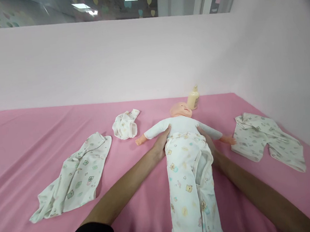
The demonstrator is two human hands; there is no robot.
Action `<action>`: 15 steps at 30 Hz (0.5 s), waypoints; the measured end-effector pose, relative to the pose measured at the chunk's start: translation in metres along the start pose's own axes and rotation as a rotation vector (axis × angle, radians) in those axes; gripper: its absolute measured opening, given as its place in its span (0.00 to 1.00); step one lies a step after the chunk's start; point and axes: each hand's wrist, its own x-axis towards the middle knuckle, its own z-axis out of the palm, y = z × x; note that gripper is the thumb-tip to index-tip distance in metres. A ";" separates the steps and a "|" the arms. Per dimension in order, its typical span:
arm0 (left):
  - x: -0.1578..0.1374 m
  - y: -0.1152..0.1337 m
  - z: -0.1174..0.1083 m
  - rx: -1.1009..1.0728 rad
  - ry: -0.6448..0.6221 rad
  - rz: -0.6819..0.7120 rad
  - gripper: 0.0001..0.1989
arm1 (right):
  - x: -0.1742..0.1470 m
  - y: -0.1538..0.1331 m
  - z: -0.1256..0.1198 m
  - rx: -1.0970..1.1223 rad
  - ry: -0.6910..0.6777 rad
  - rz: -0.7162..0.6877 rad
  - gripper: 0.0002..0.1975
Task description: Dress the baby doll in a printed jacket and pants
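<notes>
A baby doll (182,125) with a white cloth torso and sleeves lies on its back, head away from me and arms spread. Printed baby pants (181,172) with small bears cover it from the waist down, and a gap in the cloth shows at the crotch. My left hand (163,141) grips the doll's side at the waistband, thumb on top. On the opposite side, my right hand (208,141) holds the waist in the same way. Both hands' fingers are partly hidden beneath the doll and cloth.
Pink cloth (140,191) covers the surface. A printed garment (78,175) lies at left, a crumpled one (125,125) beyond it, and printed shorts (266,137) at right. A pump bottle (193,98) stands by the doll's head. White walls (96,63) border the back and right.
</notes>
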 end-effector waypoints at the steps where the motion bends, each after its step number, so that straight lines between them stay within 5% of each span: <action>1: 0.002 0.001 0.001 -0.025 -0.029 -0.008 0.26 | 0.001 0.001 -0.002 -0.008 -0.002 0.027 0.34; 6: 0.004 -0.001 0.000 -0.067 -0.096 0.036 0.25 | 0.007 0.004 -0.008 -0.034 -0.004 0.117 0.34; 15: 0.003 -0.003 -0.014 -0.120 -0.018 0.050 0.29 | 0.009 0.002 0.002 -0.011 -0.086 0.193 0.26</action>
